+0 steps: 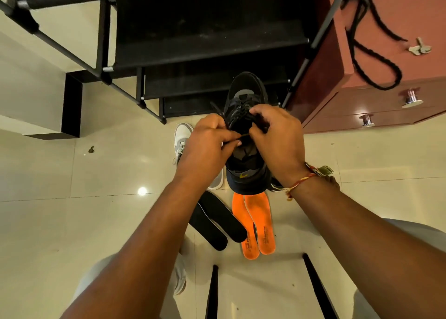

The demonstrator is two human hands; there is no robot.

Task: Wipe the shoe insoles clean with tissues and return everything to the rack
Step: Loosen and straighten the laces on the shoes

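Note:
A black sneaker (246, 94) is held up in front of the black shoe rack (207, 41), toe pointing away from me. My left hand (207, 140) pinches its black laces on the left side. My right hand (277, 137) grips the laces and the tongue on the right. On the floor below lie two orange insoles (255, 227) side by side and two black insoles (217, 222) crossed over each other. A white and grey sneaker (182, 137) lies on the floor, partly hidden behind my left hand. No tissue is visible.
A reddish-brown cabinet (362, 96) with metal knobs stands at the right, with a black cord and keys (420, 47) on top. Cream floor tiles (72, 198) spread around. A small bit of dirt (91, 149) lies at the left. My knees and black stool legs fill the bottom.

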